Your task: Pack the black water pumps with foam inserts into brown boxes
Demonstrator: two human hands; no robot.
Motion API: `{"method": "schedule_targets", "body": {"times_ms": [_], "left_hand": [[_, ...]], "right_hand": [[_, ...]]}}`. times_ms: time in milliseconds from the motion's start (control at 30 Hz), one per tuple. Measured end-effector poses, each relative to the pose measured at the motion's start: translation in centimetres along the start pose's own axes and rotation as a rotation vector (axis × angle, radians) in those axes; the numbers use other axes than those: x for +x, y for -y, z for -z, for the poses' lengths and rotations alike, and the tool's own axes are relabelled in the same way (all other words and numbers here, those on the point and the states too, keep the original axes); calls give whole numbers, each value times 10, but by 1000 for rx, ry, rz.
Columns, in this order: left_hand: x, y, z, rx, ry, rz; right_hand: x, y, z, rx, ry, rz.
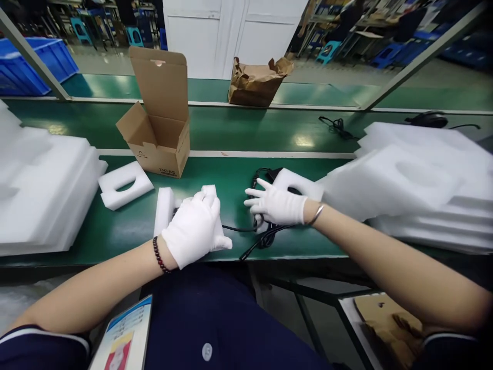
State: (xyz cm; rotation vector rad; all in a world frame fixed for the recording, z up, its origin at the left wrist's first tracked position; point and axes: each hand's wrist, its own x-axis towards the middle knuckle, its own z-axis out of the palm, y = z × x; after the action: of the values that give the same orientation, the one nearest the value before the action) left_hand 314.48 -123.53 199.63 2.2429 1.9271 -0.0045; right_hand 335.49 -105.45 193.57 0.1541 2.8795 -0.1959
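My left hand (196, 226), in a white glove, is curled over a white foam piece (209, 190) on the green bench. Another upright foam block (164, 208) stands just left of it. Something small and dark shows between them, mostly hidden by the hand. A thin black cable (239, 229) runs from there to the right. My right hand (275, 203), also gloved, has its fingers spread above a bundle of black cable (268, 236). Beside this hand lies a foam piece with an oval cut-out (287, 180), next to a black part (273, 174) that is partly covered.
An open cardboard box (165, 149) stands behind my left hand, near a foam frame (125, 200). Foam stacks rise at the left (42, 195) and right (404, 180). Farther back are a brown paper bag (256, 85), a coiled cable (338, 126) and a blue crate (50, 59).
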Motion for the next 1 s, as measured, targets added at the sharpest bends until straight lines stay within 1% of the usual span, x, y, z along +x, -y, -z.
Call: {"method": "schedule_targets", "body": {"times_ms": [67, 133, 200, 233, 267, 333, 400, 433, 467, 533, 600, 633, 667, 700, 733, 767, 800, 833, 900, 933, 1000], "left_hand": [[3, -2, -2, 60, 18, 23], [3, -1, -2, 60, -8, 40], [4, 3, 0, 11, -46, 63], [5, 6, 1, -20, -56, 77], [6, 9, 3, -50, -60, 92], [9, 19, 7, -115, -53, 131], [14, 33, 10, -240, -19, 167], [16, 41, 11, -359, 9, 176], [20, 50, 11, -527, 46, 184], [28, 68, 11, -944, 148, 236], [37, 84, 10, -1307, 290, 296], [41, 90, 10, -1417, 366, 310], [44, 94, 11, -1472, 424, 318], [46, 95, 13, -1484, 457, 315], [48, 95, 16, -1467, 463, 306], [50, 93, 20, -1429, 447, 290], [52, 90, 24, -1367, 437, 259], [55, 86, 28, -1275, 439, 211], [60, 78, 34, -988, 464, 106], [62, 74, 36, -815, 451, 82], [64, 68, 36, -501, 350, 88]], "right_hand": [[0, -9, 28, 157, -75, -45], [2, -16, 60, 378, -95, -101], [8, -17, 87, 696, -67, -120], [14, -15, 96, 868, -64, -126], [20, -12, 102, 1024, -92, -146], [39, -3, 106, 1237, -209, -231], [61, 7, 101, 1358, -345, -349], [72, 12, 96, 1417, -415, -393], [82, 18, 91, 1470, -482, -410], [94, 32, 83, 1531, -614, -378], [95, 50, 77, 1518, -714, -315], [91, 60, 75, 1485, -747, -293], [86, 71, 73, 1427, -781, -290], [82, 81, 71, 1339, -812, -302], [78, 92, 68, 1217, -835, -324], [77, 103, 64, 1065, -839, -346], [79, 114, 60, 892, -812, -353], [82, 124, 56, 713, -755, -338], [92, 142, 50, 384, -578, -254], [95, 149, 49, 255, -492, -205], [91, 153, 52, 105, -371, -122]]}}
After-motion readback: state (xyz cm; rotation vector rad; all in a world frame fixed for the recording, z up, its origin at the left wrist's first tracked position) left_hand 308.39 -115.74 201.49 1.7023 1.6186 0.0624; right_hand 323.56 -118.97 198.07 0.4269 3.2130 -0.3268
